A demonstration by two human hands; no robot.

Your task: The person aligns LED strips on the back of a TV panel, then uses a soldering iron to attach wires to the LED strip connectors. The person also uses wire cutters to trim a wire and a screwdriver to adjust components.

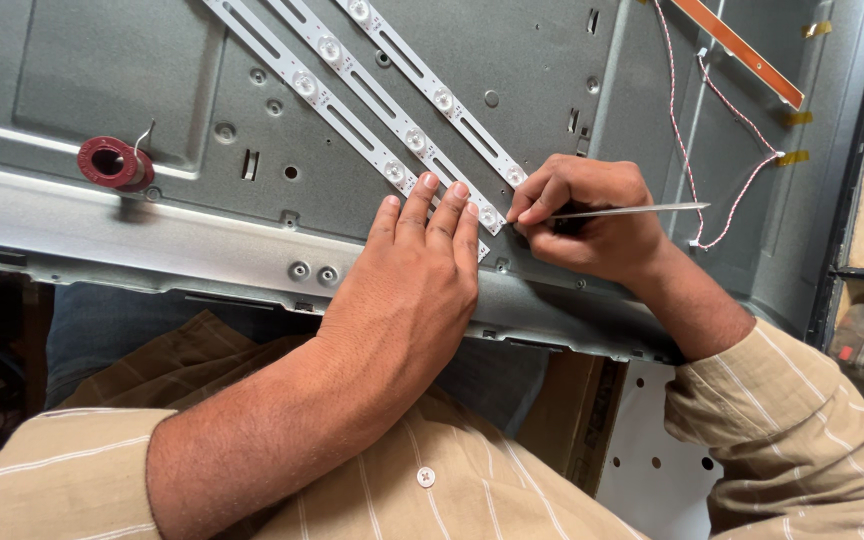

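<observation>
Your left hand lay flat, fingers together, pressing white LED strips onto the grey metal panel (a red solder spool nearby); your right hand pinched thin tweezers at a strip's end.

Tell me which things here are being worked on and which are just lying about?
In use:
- white light strips with round lenses, pressed by left hand
- thin silver metal tweezers in right hand
- grey metal back panel

Lying about:
- red solder-wire spool
- red-and-white twisted wires
- orange flat strip
</observation>
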